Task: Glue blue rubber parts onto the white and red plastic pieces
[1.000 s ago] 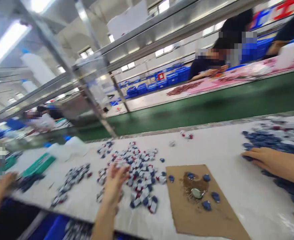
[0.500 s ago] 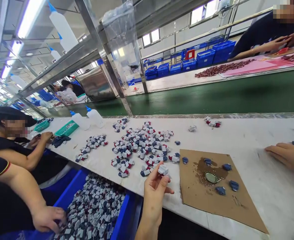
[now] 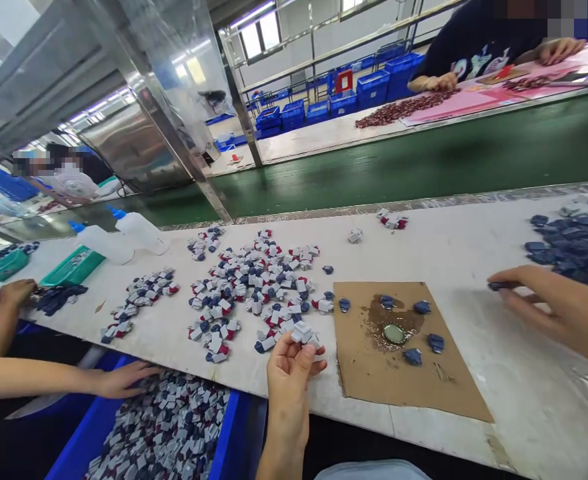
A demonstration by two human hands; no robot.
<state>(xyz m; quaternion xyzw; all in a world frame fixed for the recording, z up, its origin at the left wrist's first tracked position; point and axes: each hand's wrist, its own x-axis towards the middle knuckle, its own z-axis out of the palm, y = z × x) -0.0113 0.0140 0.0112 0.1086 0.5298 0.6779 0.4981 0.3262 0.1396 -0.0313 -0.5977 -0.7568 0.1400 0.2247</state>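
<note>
My left hand (image 3: 290,373) pinches a small light-grey plastic block (image 3: 302,331) above the table's front edge. At the right, my right hand (image 3: 549,300) grips a small dark blue plastic piece (image 3: 498,285) between thumb and fingers, beside a heap of similar dark blue pieces (image 3: 569,243). Between my hands lies a brown cardboard sheet (image 3: 374,387). On it a round bottle-cap-like dish (image 3: 394,333) sits in a wet stain, ringed by several dark blue pieces (image 3: 435,343). A big pile of grey, blue and red assembled pieces (image 3: 254,280) spreads left of the cardboard.
A blue bin (image 3: 224,433) full of similar pieces stands below the table edge, with a co-worker's hand (image 3: 127,379) over it. Two white squeeze bottles (image 3: 139,231) and a green tray (image 3: 71,265) are at left. Beyond runs a green conveyor belt (image 3: 374,160).
My right hand has closed on a dark blue piece at the heap. My left hand still holds the grey block. The view has swung right, and the co-worker's hand has shifted over the bin.
</note>
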